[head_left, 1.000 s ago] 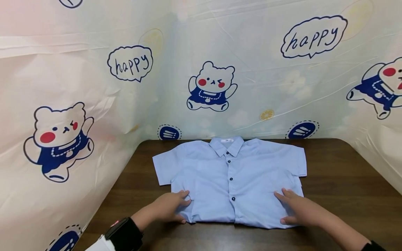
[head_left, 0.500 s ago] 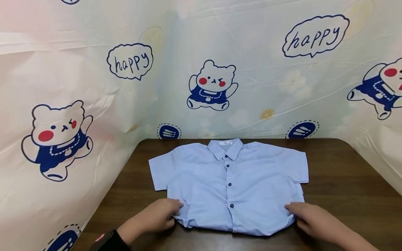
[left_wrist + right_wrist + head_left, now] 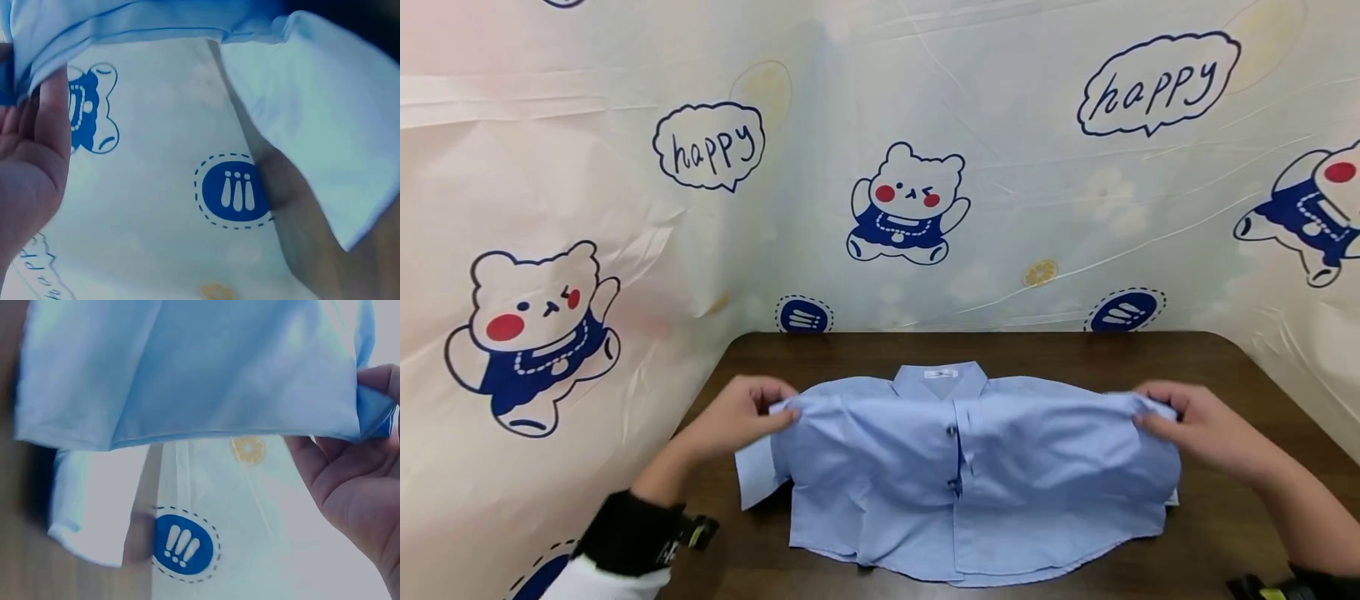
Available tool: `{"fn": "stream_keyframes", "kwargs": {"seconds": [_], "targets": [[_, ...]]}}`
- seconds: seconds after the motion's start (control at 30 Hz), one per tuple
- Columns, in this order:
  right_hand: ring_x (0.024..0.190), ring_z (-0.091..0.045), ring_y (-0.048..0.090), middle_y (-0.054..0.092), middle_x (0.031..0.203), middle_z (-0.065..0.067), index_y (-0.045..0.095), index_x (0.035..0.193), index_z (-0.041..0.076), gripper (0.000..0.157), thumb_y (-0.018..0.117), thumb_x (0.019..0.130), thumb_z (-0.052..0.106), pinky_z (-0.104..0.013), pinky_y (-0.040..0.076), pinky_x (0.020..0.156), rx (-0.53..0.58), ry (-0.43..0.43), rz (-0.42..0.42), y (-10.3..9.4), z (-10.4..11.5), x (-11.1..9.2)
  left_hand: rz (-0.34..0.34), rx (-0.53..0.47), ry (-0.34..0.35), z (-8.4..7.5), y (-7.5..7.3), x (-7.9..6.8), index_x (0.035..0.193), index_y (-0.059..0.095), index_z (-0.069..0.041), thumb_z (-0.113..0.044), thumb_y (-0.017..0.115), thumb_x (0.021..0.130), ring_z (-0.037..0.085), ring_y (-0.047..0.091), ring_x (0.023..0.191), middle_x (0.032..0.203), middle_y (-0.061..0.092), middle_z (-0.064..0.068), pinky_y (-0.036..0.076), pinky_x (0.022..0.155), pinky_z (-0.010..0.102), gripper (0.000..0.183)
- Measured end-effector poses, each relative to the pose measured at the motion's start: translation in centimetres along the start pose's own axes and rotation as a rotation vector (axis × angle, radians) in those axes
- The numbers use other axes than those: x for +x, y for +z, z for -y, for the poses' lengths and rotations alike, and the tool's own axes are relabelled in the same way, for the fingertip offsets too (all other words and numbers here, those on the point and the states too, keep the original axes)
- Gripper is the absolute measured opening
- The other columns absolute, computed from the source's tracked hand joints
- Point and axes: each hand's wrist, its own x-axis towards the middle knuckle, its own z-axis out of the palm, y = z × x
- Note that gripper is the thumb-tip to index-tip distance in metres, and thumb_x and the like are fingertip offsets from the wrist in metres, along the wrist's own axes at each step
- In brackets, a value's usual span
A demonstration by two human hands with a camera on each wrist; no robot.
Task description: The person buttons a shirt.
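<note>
A light blue short-sleeved button shirt is partly lifted off the table, its collar at the far side and its raised fold stretched between both hands. At the left end of that fold my left hand pinches the cloth between thumb and fingers. My right hand pinches the fold's right end the same way. In the left wrist view, a pale sleeve hangs beside the left hand. The right wrist view has the cloth bunched in the right hand. Much of the shirt's upper front is hidden behind the raised part.
The dark brown wooden table lies under the shirt. Behind it and along both sides hangs a pale printed sheet with cartoon bears and "happy" bubbles. Each wrist wears a black band.
Both hands have taken hold of the shirt's near part, lifted it and carried it away toward the collar. Earlier the shirt lay flat with the hands at its lower edge.
</note>
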Motion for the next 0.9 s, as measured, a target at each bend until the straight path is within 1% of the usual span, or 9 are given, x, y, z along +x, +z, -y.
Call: {"fn": "stream_keyframes", "kwargs": {"seconds": [0.03,0.1,0.2,0.3,0.43,0.6,0.73,0.83,0.9], "targets": [[0.07,-0.01,0.053,0.057,0.084,-0.002,0.06,0.106,0.002,0.012,0.06,0.095,0.001,-0.026,0.044,0.053,-0.012,0.059,-0.025,-0.1,0.0,1.0,-0.038,0.036,-0.031,0.2,-0.2,1.0,0.092,0.072,-0.004,-0.008,0.071,0.089,0.008,0.049,0.062,0.075,0.06,-0.001,0.043,0.052,0.024,0.005],[0.073,-0.014,0.052,0.055,0.091,-0.01,0.054,0.113,-0.004,0.022,0.059,0.098,0.01,-0.028,0.046,0.057,-0.015,0.167,-0.057,-0.1,-0.4,3.1,-0.097,0.084,-0.094,1.2,-0.4,3.2,0.095,0.073,-0.003,-0.011,0.072,0.088,0.012,0.051,0.066,0.08,0.063,0.001,0.045,0.056,0.025,0.011],[0.082,-0.02,0.05,0.05,0.099,-0.016,0.043,0.121,-0.007,0.036,0.06,0.098,0.015,-0.029,0.048,0.062,-0.02,0.26,-0.098,0.8,-2.0,6.1,-0.146,0.15,-0.172,3.2,-0.2,6.4,0.097,0.073,-0.002,-0.013,0.074,0.086,0.016,0.053,0.071,0.083,0.064,0.003,0.046,0.059,0.027,0.015],[0.092,-0.029,0.047,0.045,0.104,-0.021,0.036,0.125,-0.007,0.043,0.061,0.096,0.013,-0.035,0.047,0.069,0.002,0.315,-0.112,1.9,-4.2,8.5,-0.159,0.225,-0.23,5.5,0.4,9.1,0.095,0.073,-0.002,-0.013,0.075,0.085,0.018,0.054,0.074,0.083,0.064,0.005,0.047,0.062,0.028,0.015],[0.101,-0.038,0.045,0.045,0.112,-0.027,0.037,0.124,-0.007,0.041,0.062,0.094,0.007,-0.045,0.044,0.08,-0.069,0.367,-0.1,3.3,-6.9,10.7,-0.114,0.385,-0.288,7.4,1.5,11.8,0.091,0.074,-0.002,-0.011,0.075,0.083,0.021,0.058,0.076,0.084,0.066,0.006,0.05,0.066,0.033,0.012],[0.094,-0.039,0.048,0.05,0.104,-0.026,0.042,0.112,-0.006,0.03,0.061,0.09,0.001,-0.051,0.043,0.081,-0.219,0.415,-0.039,5.0,-9.2,12.4,-0.013,0.547,-0.429,8.7,3.4,13.5,0.086,0.072,-0.004,-0.009,0.075,0.082,0.021,0.059,0.077,0.085,0.066,0.005,0.051,0.07,0.038,0.007],[0.092,-0.039,0.051,0.054,0.102,-0.027,0.043,0.105,-0.005,0.024,0.06,0.089,-0.003,-0.052,0.044,0.081,-0.282,0.444,0.032,6.2,-9.9,13.0,0.054,0.591,-0.525,9.3,4.8,13.8,0.088,0.071,-0.005,-0.006,0.073,0.083,0.022,0.058,0.076,0.084,0.065,0.004,0.052,0.068,0.039,0.005],[0.091,-0.04,0.054,0.056,0.1,-0.028,0.044,0.104,-0.007,0.024,0.06,0.088,-0.003,-0.052,0.046,0.08,-0.349,0.457,0.068,6.6,-9.8,13.5,0.066,0.627,-0.553,9.2,5.3,14.1,0.091,0.07,-0.004,-0.006,0.075,0.082,0.022,0.058,0.077,0.085,0.065,0.005,0.053,0.07,0.039,0.01],[0.096,-0.046,0.053,0.054,0.103,-0.032,0.045,0.107,-0.01,0.028,0.062,0.087,-0.001,-0.054,0.045,0.082,-0.421,0.451,0.068,6.5,-9.4,14.1,0.045,0.645,-0.573,8.7,5.2,14.6,0.095,0.069,-0.004,-0.008,0.077,0.08,0.023,0.06,0.081,0.091,0.066,0.006,0.053,0.072,0.04,0.017]]}}
